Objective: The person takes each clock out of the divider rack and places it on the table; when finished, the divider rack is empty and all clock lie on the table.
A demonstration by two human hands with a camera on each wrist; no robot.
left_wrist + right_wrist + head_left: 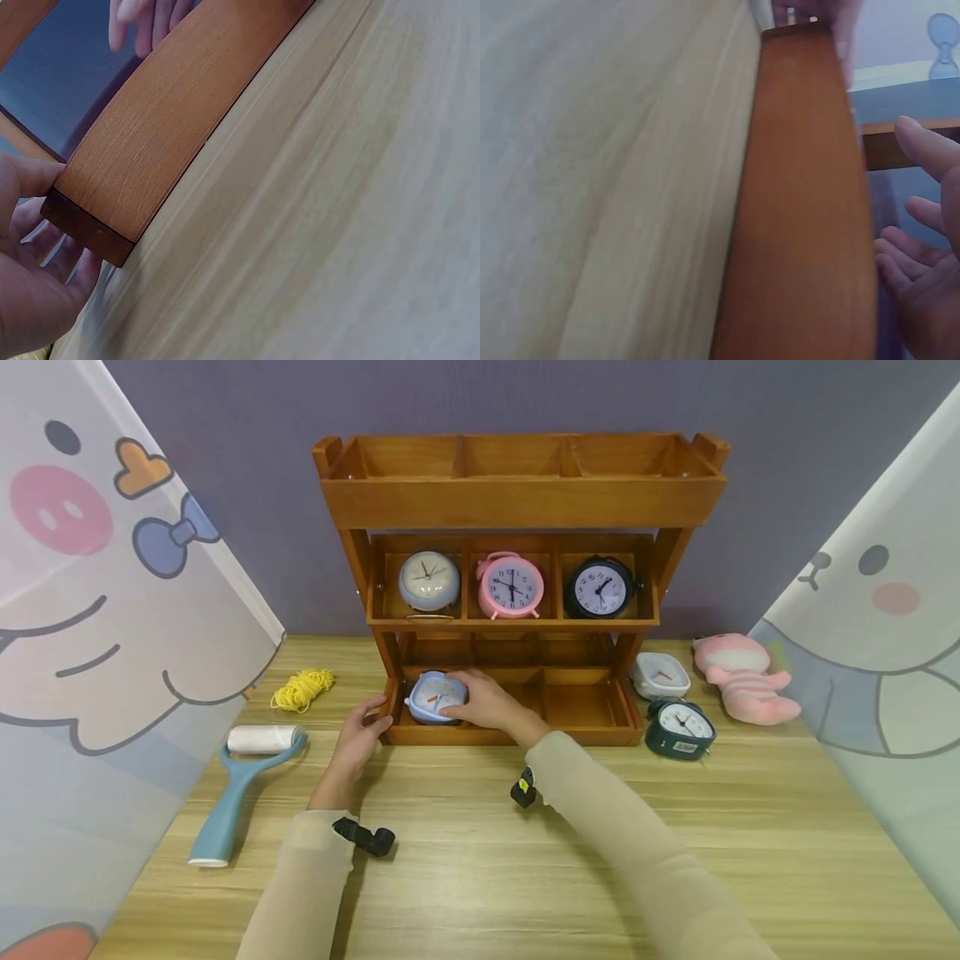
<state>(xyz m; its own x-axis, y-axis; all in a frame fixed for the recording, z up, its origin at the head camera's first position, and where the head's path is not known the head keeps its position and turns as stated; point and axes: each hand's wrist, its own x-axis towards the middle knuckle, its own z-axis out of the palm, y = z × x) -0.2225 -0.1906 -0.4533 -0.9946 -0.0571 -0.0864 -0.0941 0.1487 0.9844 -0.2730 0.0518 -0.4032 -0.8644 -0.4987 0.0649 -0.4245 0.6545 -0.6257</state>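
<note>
A blue clock sits in the bottom left compartment of a wooden rack. The right hand has a loose, parted grip at its edge, contact unclear; the left hand grasps the rack's lower left end.

L hand gripping, R hand ditto

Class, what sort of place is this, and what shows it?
Probably a staged tabletop workspace: a wooden rack holding clocks stands on a wood-grain table, with cartoon-printed backdrops on both sides.
</note>
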